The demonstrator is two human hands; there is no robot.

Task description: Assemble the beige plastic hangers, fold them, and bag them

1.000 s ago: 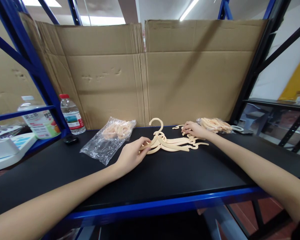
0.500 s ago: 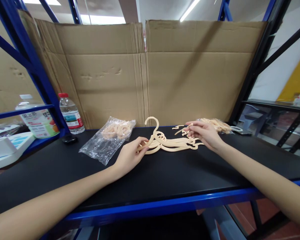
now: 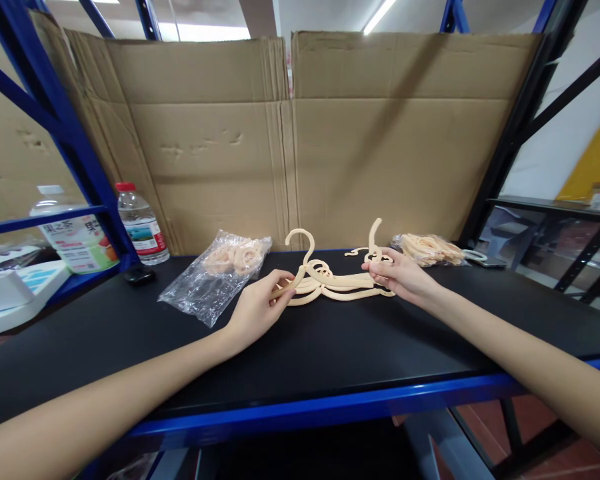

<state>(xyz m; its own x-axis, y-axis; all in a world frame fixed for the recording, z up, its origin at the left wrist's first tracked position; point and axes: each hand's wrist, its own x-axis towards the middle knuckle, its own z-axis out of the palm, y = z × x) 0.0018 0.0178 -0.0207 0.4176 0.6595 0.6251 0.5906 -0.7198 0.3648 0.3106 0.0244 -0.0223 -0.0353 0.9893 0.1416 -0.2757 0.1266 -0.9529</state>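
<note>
cream plastic clothes hanger (image 3: 306, 265), held just above a black tabletop (image 3: 305, 360) and over a pile of matching hangers (image 3: 353, 297), is gripped at its left end by the left hand (image 3: 261, 301), its hook curling upward. from my distant post i see its long axis running left to right, roughly along the table's front edge, with the far end reaching toward the right hand (image 3: 404, 275). the left hand is the nearer, already touching; from the right fingers the hanger lies to the left, and i cannot tell whether they meet its tip. those right fingers pinch a slim, curved cream piece (image 3: 375, 233) that stands nearly upright, while the left thumb and fingers close around the hanger's arm. a small cream hook piece (image 3: 356, 252) lies behind the right end of the pile. a clear plastic bag (image 3: 200, 293) of cream parts sits beyond the left hand, and a second bag of parts (image 3: 427, 249) rests behind the right.
</note>
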